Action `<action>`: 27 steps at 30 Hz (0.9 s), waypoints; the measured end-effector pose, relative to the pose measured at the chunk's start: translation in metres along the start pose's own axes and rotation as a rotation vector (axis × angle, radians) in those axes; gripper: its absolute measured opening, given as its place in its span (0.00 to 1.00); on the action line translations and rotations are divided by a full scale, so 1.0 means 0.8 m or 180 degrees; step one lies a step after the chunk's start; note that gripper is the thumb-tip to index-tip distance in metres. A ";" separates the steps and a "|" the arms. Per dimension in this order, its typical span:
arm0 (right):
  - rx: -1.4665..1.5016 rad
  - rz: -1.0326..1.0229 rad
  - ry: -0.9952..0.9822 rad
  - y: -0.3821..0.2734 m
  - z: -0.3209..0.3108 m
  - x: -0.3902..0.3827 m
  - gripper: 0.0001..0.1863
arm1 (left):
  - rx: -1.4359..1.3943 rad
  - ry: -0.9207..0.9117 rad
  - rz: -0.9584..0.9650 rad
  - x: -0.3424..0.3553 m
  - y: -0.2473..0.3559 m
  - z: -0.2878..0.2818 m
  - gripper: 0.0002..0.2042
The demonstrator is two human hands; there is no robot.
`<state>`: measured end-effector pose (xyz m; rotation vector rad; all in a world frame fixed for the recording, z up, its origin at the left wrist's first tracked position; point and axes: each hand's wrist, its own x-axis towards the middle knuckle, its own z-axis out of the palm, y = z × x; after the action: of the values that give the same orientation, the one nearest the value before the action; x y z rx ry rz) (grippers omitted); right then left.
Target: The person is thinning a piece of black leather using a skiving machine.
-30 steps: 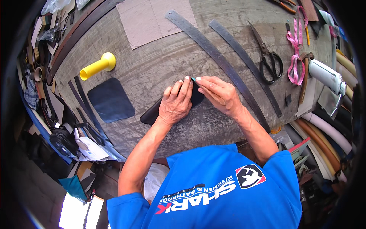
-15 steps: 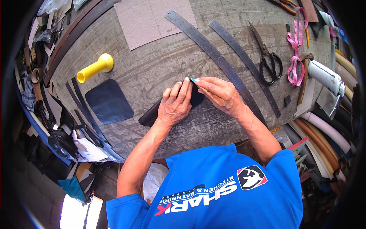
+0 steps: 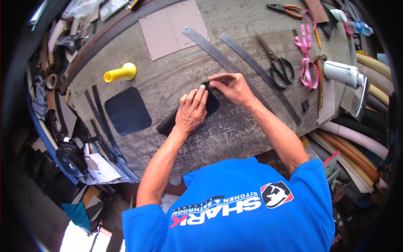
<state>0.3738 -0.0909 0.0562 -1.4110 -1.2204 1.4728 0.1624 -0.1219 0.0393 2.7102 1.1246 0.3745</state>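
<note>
Right hand (image 3: pixel 230 87) has turned, narrowed, beside the black piece (image 3: pixel 213 104); left hand (image 3: pixel 192 111) rests over its middle; both holds unclear.

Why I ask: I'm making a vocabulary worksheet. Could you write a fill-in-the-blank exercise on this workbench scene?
1. The left hand rests on a dark piece; the hand nearer the scissors is the ____ one.
2. The flared tube lying on the table is coloured ____.
3. The looped pink tape lies between the scissors and the wooden-handled ____.

Missing words: right; yellow; hammer.
</note>
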 end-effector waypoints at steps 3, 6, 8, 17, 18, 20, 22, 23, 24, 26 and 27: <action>0.0748 0.0253 0.1044 -0.012 0.009 -0.019 0.12 | -0.0093 0.0333 -0.0178 -0.005 0.009 -0.004 0.27; 0.0795 0.0081 0.1828 -0.030 -0.025 -0.076 0.13 | -0.0275 0.0306 -0.0884 -0.026 0.015 -0.019 0.28; -0.1000 0.0282 0.1653 -0.032 -0.059 -0.135 0.12 | -0.0238 0.0396 -0.1039 -0.048 0.013 -0.021 0.28; -0.2564 0.0251 0.1604 0.049 -0.073 -0.320 0.18 | -0.0899 0.0138 -0.2149 -0.157 -0.012 -0.047 0.18; -0.2588 0.0238 0.1644 0.045 -0.079 -0.324 0.18 | -0.0922 0.0164 -0.2115 -0.165 -0.006 -0.051 0.18; -0.2530 0.0461 0.1813 0.037 -0.088 -0.319 0.22 | -0.1552 -0.0296 -0.2861 -0.187 0.003 -0.064 0.15; -0.2603 0.0121 0.1913 0.056 -0.115 -0.309 0.24 | -0.2016 -0.0052 -0.3143 -0.207 0.026 -0.066 0.17; -0.2700 -0.0082 0.1952 0.075 -0.131 -0.303 0.26 | -0.2328 0.0096 -0.3345 -0.220 0.035 -0.065 0.19; -0.3115 -0.0170 0.2029 0.077 -0.140 -0.299 0.26 | -0.2138 0.0141 -0.3365 -0.242 0.033 -0.049 0.22; -0.3780 -0.0433 0.2209 0.075 -0.144 -0.295 0.26 | -0.2122 0.0219 -0.3377 -0.235 0.056 -0.053 0.21; -0.4006 -0.0651 0.2308 0.062 -0.135 -0.288 0.25 | -0.2248 0.0406 -0.3426 -0.239 0.065 -0.051 0.21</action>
<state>0.5120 -0.3096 0.0791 -2.1832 -1.7369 -0.1805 0.0550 -0.2916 0.0612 1.2581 1.8187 0.5866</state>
